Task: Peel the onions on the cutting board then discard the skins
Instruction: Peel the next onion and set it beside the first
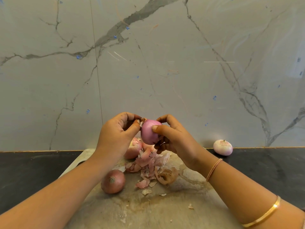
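Observation:
Above the cutting board (173, 210) I hold a pink, mostly peeled onion (149, 133). My right hand (173, 138) grips it with thumb on its front and fingers curled behind and below. My left hand (118, 131) pinches a scrap of dry skin at the onion's top left end. An unpeeled brown onion (113, 181) lies on the board below my left wrist. Another partly skinned onion (133, 148) sits behind, half hidden by my left hand. A heap of loose pink and brown skins (151, 169) lies mid-board.
A peeled pale onion (222, 147) rests on the black counter (29, 171) at the right, against the marble wall (148, 55). Small skin flakes are scattered over the stained board. Black counter runs along both sides of the board.

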{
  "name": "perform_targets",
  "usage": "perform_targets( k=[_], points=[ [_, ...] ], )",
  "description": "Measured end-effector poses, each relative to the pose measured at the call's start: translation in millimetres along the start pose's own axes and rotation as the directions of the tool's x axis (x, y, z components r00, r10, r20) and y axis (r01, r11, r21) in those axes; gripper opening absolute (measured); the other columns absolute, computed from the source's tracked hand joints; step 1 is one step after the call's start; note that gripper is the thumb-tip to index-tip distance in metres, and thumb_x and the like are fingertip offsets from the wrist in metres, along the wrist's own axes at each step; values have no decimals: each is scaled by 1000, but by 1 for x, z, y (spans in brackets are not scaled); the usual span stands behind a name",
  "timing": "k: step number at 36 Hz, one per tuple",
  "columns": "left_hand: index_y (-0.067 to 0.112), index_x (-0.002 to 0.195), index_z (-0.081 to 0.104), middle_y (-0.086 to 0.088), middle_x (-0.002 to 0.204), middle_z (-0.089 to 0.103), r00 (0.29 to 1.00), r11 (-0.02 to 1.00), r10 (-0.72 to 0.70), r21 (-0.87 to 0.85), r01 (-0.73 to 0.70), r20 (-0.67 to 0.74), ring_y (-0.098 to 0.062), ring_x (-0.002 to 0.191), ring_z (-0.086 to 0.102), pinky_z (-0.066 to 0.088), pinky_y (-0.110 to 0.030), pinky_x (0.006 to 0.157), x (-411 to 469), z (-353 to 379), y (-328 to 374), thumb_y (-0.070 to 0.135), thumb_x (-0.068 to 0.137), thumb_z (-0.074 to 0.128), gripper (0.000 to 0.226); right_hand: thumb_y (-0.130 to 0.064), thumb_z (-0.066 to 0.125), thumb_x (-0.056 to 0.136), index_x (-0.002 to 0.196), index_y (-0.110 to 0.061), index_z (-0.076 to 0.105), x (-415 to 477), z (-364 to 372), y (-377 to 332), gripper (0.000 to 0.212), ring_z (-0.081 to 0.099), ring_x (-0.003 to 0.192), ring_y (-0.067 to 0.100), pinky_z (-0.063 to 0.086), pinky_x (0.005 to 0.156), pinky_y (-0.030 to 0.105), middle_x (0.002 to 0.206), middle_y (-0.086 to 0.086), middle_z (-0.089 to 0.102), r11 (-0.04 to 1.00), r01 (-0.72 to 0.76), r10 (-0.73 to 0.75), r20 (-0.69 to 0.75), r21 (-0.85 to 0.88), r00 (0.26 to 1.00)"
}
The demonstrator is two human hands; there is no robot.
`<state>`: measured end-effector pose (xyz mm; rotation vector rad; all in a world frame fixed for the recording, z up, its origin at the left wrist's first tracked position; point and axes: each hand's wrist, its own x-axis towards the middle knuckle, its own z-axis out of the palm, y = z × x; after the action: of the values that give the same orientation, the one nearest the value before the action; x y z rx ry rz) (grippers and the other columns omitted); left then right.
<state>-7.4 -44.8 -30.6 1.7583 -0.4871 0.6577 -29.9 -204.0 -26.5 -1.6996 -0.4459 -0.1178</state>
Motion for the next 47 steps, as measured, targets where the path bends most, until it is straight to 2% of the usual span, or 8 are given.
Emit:
perform_targets(
  k=[3,11,16,22,25,27,38,47],
  points=[
    [30,86,64,7,84,71,1000,1000,-11,-5,11,13,-8,78,68,54,-21,72,0,1,1,10,90,60,21,-39,52,75,101,-18,47,0,0,-1,33,58,58,18,48,53,26,92,13,58,999,-25,24,18,42,1000],
    [19,90,70,2,83,73,991,977,-109,-176,120,74,-12,81,69,56,-22,73,-1,0,5,12,90,61,11,-33,49,71,108,-10,45,0,-2,2,44,64,62,27,55,60,33,116,33,53,967,-85,72,61,238,996],
    [16,89,71,2,85,74,984,961,-119,-233,148,135,-12,85,69,55,-26,80,-2,0,7,36,63,71,33,-32,49,73,114,-10,50,2,-3,5,47,65,66,25,56,63,31,111,24,55,961,-72,61,48,269,997],
    [13,84,71,2,84,74,987,960,-140,-233,156,82,-13,86,69,54,-27,82,-1,2,6,12,80,70,4,-34,61,72,128,-25,46,4,1,6,59,53,75,14,48,63,22,110,8,54,984,-60,54,40,168,998],
    [13,83,70,-1,86,74,989,967,-137,-206,147,64,-20,89,69,54,-35,85,-1,3,5,13,81,69,3,-23,74,75,133,-27,35,5,4,9,70,52,77,13,46,65,22,115,7,51,994,-28,31,-30,102,999],
    [14,83,70,-4,85,73,990,970,-133,-197,141,51,-22,87,69,54,-38,85,1,2,3,13,82,68,2,-14,74,83,129,-25,35,5,3,8,61,52,74,14,46,63,22,111,11,52,992,-7,17,-80,123,997],
    [17,82,64,2,75,70,995,992,-76,-99,82,65,-6,71,67,53,-21,72,3,1,-1,7,88,63,12,-37,61,91,114,-14,48,3,0,5,35,45,61,15,41,54,23,91,13,57,989,-65,75,-76,135,994],
    [17,84,61,5,76,69,993,997,-62,-38,66,100,1,68,66,52,-12,66,1,2,0,4,90,59,14,-50,54,71,110,-12,50,3,0,5,55,46,59,14,41,52,22,81,9,54,987,-94,103,-57,130,993]
  ],
)
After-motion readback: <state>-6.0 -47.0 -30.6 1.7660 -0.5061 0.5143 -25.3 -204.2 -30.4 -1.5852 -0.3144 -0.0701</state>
